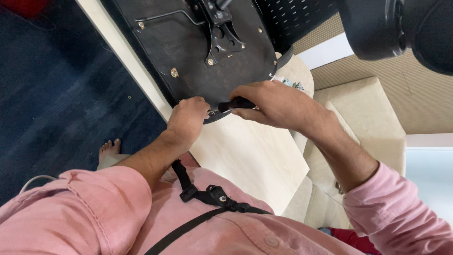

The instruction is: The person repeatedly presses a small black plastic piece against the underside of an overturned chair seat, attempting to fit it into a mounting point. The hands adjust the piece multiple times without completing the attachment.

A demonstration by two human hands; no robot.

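My right hand [276, 104] is gripping a black tool handle [235, 103]. My left hand [188, 118] is clenching against the chair seat underside [188, 52], hiding the tool's tip.

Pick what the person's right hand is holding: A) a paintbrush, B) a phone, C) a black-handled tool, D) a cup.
C: the right hand grips a black-handled tool at the edge of the upturned black chair seat, with the left hand close by its tip.

One head camera looks steeply down from close above. It faces the table [255, 156], hands and floor [56, 94].
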